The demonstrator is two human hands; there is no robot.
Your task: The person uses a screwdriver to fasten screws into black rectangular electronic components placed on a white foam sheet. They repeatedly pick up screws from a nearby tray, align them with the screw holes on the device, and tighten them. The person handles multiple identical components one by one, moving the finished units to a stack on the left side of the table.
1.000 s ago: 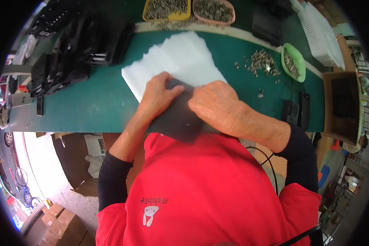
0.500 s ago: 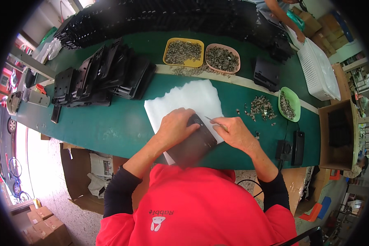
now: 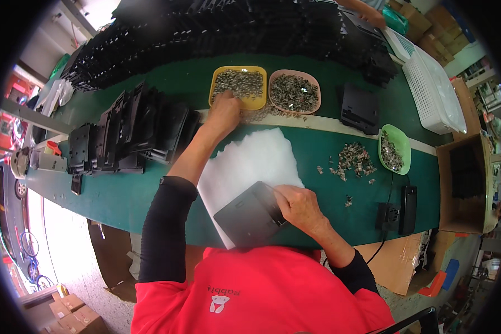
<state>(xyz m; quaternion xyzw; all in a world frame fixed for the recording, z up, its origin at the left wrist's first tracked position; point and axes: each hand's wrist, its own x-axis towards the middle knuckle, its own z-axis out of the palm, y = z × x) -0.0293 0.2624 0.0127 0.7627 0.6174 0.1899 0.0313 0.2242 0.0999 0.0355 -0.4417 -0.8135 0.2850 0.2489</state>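
Observation:
Stretched forward, my left hand (image 3: 225,115) has its fingertips bent down into the near-left corner of the yellow tray (image 3: 239,68), among small metal pieces (image 3: 245,83). Its fingers are drawn together; anything pinched there is hidden. Close to my body, a flat black plastic panel (image 3: 245,214) lies tilted on a white foam sheet (image 3: 261,153). My right hand (image 3: 301,209) is closed at the panel's right edge around a thin tool (image 3: 271,188), mostly covered by the fingers. It is too small to tell what kind of tool.
A pink tray (image 3: 295,74) and a green tray (image 3: 402,136) hold small metal parts; a loose pile (image 3: 355,160) lies nearby. Black panels (image 3: 131,131) stack at left and along the back. A white basket (image 3: 428,103) stands at right. Another person's arm (image 3: 364,11) shows far right.
My left hand has let go of the panel and reached forward to the yellow tray. My right hand has shifted slightly left and toward me. The view has tilted somewhat.

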